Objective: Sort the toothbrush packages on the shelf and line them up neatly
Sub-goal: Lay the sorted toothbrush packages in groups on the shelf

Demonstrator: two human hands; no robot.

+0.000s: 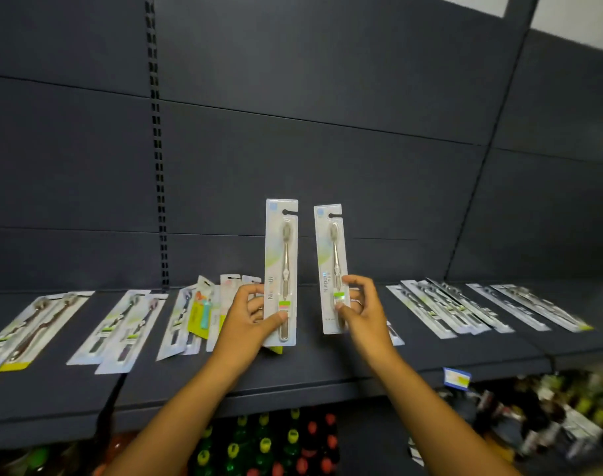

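Head view: I pinch one toothbrush package point(281, 269) in my left hand point(250, 317) and another package point(332, 266) in my right hand point(363, 310), comparing them upright; next comes laying each into its matching row on the shelf point(327, 365).

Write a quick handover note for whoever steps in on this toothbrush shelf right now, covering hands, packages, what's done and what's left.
Left hand grips one white carded toothbrush package upright; right hand pinches a matching second package upright, both above the dark grey shelf.
Done: flat overlapping rows of packages at right.
Left: the jumbled pile with a yellow-carded pack behind the left hand, loose pairs at far left, and placing the two held packs.
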